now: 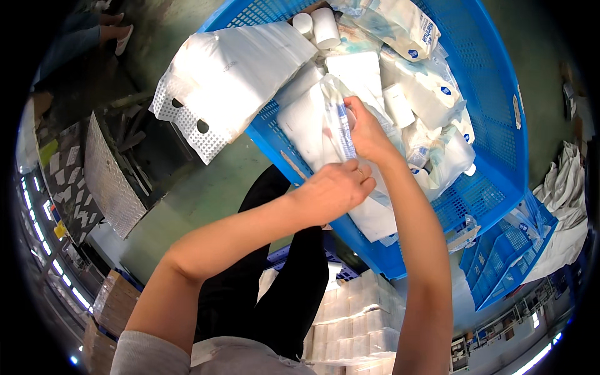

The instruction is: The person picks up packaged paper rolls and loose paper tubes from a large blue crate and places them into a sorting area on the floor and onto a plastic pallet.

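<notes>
Over a large blue plastic crate [494, 119], both my hands are on a clear plastic wrapper [331, 94] with a strip of blue print. My right hand [369, 131] is closed round its upper part, the thumb and fingers bent. Just below, my left hand [334, 187] pinches the lower end of the wrapper with its fingers curled. Under the hands lies a white tissue pack [303, 125], partly hidden by the wrapper and my fingers. Several wrapped white packs [422, 87] with blue marks lie to the right in the crate.
Two white rolls [324, 28] sit at the crate's far end. A white plastic bundle [231, 69] with two holes hangs over its left rim. Smaller blue baskets [503, 256] stand at the right. Stacked wrapped packs [359, 319] are below, near my legs.
</notes>
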Demonstrator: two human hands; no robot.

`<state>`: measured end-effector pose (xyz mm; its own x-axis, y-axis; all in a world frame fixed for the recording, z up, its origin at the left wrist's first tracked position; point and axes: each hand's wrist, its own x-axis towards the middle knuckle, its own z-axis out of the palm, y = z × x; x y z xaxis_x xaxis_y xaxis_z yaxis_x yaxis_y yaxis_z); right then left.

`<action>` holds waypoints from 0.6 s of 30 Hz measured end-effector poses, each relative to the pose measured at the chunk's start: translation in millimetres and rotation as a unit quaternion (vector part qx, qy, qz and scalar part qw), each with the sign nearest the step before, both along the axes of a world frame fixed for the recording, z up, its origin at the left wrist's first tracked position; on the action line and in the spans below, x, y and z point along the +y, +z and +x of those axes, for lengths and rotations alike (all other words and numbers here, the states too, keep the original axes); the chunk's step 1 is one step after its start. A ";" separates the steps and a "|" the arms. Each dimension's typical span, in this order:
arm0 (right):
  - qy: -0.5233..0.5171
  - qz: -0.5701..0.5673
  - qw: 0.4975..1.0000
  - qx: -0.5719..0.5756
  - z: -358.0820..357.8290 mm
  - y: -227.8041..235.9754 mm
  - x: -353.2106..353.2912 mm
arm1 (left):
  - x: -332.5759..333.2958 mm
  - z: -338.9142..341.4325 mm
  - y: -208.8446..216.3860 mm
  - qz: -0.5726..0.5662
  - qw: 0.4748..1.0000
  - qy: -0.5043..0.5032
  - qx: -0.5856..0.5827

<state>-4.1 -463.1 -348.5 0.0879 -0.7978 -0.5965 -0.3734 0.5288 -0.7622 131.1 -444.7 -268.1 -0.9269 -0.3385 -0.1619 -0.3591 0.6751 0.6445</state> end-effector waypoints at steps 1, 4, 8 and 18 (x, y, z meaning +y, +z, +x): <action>-0.003 -0.005 1.000 0.017 -1.3 -12.1 1.8 | -7.6 5.4 -0.3 -0.016 0.999 -0.020 -0.041; -0.004 -0.037 0.999 0.002 3.5 -0.8 4.3 | -41.0 30.2 -7.6 -0.096 0.988 -0.050 -0.106; -0.020 -0.077 0.997 0.024 6.4 5.9 19.1 | -66.5 35.3 13.1 -0.083 0.977 -0.149 -0.126; -0.065 -0.142 0.985 0.070 26.9 24.1 26.7 | -81.4 10.7 -30.4 -0.179 0.949 0.187 -0.179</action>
